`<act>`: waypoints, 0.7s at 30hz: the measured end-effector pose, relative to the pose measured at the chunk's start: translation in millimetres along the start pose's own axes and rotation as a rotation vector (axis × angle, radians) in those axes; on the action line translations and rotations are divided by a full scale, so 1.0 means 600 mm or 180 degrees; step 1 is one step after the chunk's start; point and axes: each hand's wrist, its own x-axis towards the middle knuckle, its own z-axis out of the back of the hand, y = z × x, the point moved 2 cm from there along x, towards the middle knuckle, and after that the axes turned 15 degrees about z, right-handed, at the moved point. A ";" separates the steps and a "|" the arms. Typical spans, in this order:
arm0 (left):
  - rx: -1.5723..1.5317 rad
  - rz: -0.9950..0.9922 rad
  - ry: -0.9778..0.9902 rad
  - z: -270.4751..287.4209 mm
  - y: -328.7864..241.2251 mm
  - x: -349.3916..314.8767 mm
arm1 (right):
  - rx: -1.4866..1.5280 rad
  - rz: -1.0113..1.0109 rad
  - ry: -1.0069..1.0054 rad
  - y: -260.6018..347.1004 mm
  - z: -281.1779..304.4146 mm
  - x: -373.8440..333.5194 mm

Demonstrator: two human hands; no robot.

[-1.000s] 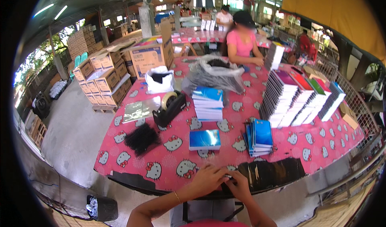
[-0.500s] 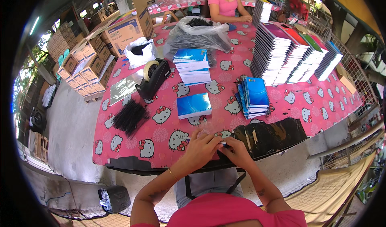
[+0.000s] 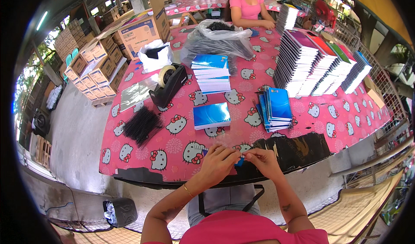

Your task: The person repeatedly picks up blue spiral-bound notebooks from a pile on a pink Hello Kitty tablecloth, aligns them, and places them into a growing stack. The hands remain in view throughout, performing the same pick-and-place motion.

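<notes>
As the head view looks down, a low stack [image 3: 212, 116] of notebooks has a taller stack [image 3: 212, 75] behind it, black coils [image 3: 142, 125] and a tape dispenser [image 3: 167, 87] to its left, fanned notebooks [image 3: 276, 109] to its right. Nearer than the low stack, a small blue piece [image 3: 240, 162] shows, mostly hidden by the hands. The right hand [image 3: 263, 161] pinches it, thumb against finger; the left hand [image 3: 219, 163] curls beside it, its grip hidden.

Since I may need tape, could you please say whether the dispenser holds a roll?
It does: a pale tape roll sits in the black dispenser.
</notes>
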 end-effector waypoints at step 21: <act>-0.0470 -0.0291 0.0154 0.030 -0.012 0.041 | -0.0674 0.0423 0.0108 0.059 -0.019 0.021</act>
